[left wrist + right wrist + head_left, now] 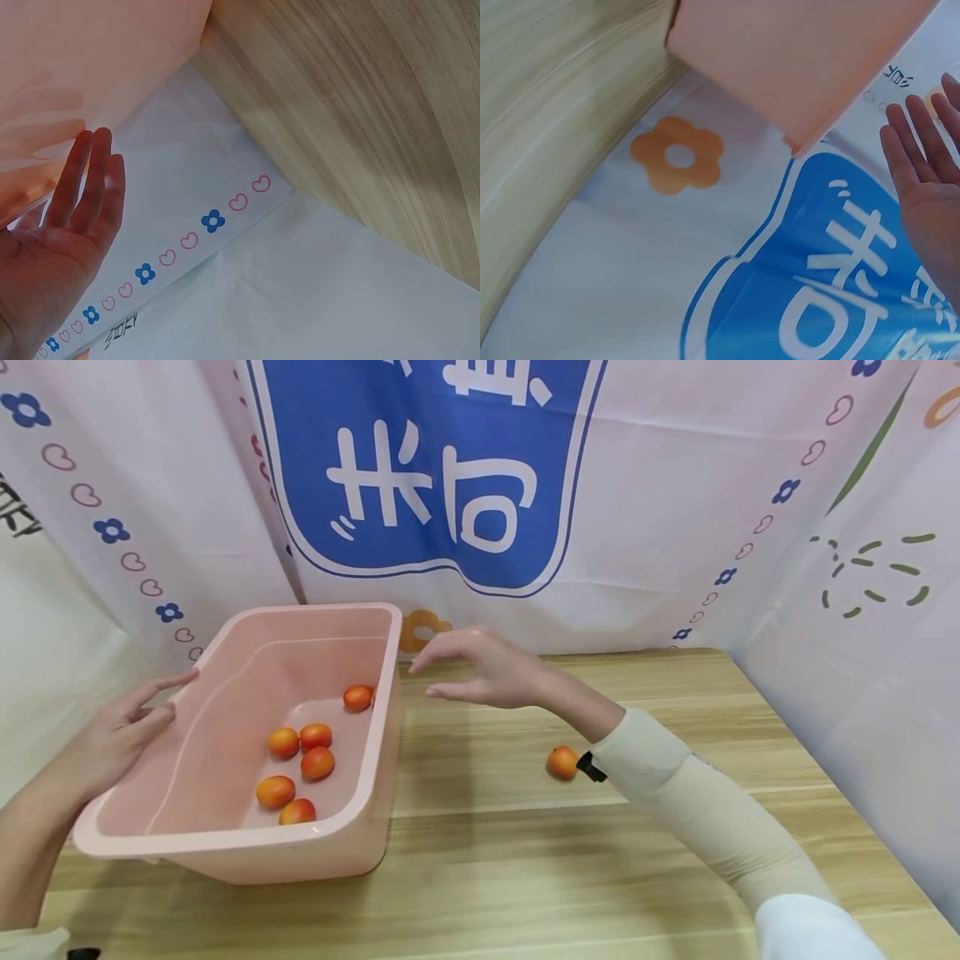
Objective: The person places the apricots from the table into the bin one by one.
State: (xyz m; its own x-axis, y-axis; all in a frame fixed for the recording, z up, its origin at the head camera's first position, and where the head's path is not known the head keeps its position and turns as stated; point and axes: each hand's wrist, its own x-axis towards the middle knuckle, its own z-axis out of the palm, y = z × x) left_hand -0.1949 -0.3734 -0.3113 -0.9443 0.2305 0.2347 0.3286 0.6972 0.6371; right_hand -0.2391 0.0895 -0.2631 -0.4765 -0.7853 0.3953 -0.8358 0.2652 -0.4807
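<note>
A pink plastic bin (378,735) stands on the wooden table at the left, with several small orange-red fruits (317,763) on its floor. My left hand (120,739) is at the bin's left rim; its index fingertip and thumb touch the edge. In the left wrist view that hand's fingers look straight, along the bin's outer wall. Just off the right rim, my right hand (487,668) hovers above the table with nothing in it, its fingers gently bent and thumb apart. One orange-red fruit (562,762) lies on the table below my right forearm.
Behind the table (480,860) hangs a white cloth (660,543) with a blue panel (420,527) and printed flowers and hearts. Similar cloth walls rise at the left and right. A black tab (592,767) sticks out from my right sleeve beside the loose fruit.
</note>
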